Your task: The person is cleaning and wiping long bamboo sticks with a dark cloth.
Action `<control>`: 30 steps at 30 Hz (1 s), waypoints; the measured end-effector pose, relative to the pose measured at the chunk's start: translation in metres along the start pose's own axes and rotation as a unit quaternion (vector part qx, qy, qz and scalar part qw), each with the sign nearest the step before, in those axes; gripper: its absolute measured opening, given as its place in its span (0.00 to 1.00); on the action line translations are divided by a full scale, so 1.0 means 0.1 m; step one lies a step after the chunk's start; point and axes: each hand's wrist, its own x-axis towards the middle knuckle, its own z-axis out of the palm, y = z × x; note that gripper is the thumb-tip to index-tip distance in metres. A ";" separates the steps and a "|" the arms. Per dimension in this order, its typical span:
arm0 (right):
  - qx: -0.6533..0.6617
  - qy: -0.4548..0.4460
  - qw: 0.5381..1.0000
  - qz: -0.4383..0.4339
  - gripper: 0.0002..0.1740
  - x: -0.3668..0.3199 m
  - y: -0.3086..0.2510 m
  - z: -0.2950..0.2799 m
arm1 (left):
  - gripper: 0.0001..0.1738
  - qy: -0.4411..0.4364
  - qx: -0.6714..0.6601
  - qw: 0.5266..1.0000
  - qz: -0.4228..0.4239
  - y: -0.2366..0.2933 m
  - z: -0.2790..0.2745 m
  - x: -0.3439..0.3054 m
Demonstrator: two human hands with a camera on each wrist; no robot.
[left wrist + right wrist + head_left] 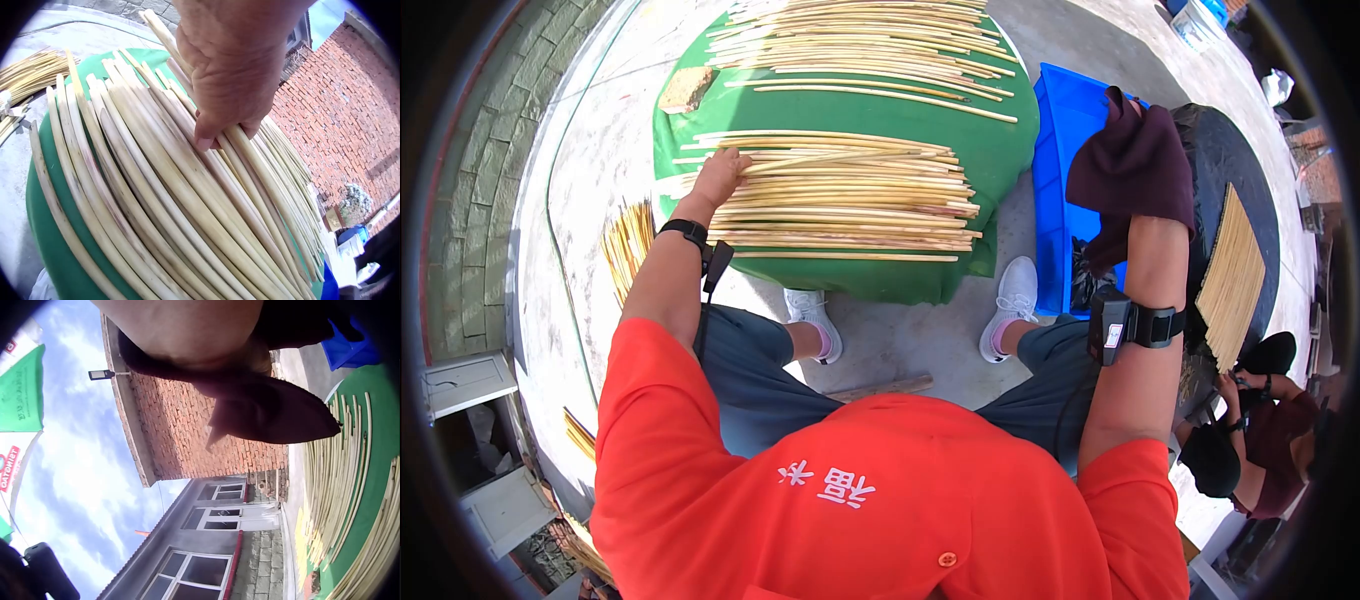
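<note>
My left hand pinches a pale peeled stalk between thumb and fingers, at the left end of a row of similar stalks. That stalk lies slightly askew over the others in the head view. The row rests on a green cloth. Off to the right, my right hand holds a dark maroon cloth, which drapes over it and hides most of its fingers. The maroon cloth hangs over a blue crate in the head view.
A second row of stalks lies farther back, with a brick piece at its left. A stalk bundle stands left of the green cloth. At right are a slatted mat and another person's arm.
</note>
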 end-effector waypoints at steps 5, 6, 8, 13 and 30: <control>-0.105 0.028 0.990 -0.093 0.07 -0.02 0.00 0.00 | 0.20 0.007 0.057 0.998 -0.033 0.11 0.02 -0.02; -0.081 -0.013 0.993 -0.085 0.07 -0.02 -0.05 -0.08 | 0.20 0.013 0.067 0.997 -0.029 0.12 0.05 -0.02; -0.057 -0.051 0.994 -0.075 0.07 -0.03 -0.07 -0.10 | 0.18 0.011 0.074 0.997 -0.021 0.14 0.09 -0.01; 0.069 -0.050 0.996 -0.027 0.10 -0.01 -0.07 -0.04 | 0.14 -0.035 0.121 0.992 -0.008 0.30 0.05 0.08; 0.121 -0.026 0.992 0.030 0.16 -0.10 -0.24 -0.30 | 0.18 -0.039 0.177 0.983 0.037 0.59 -0.02 0.19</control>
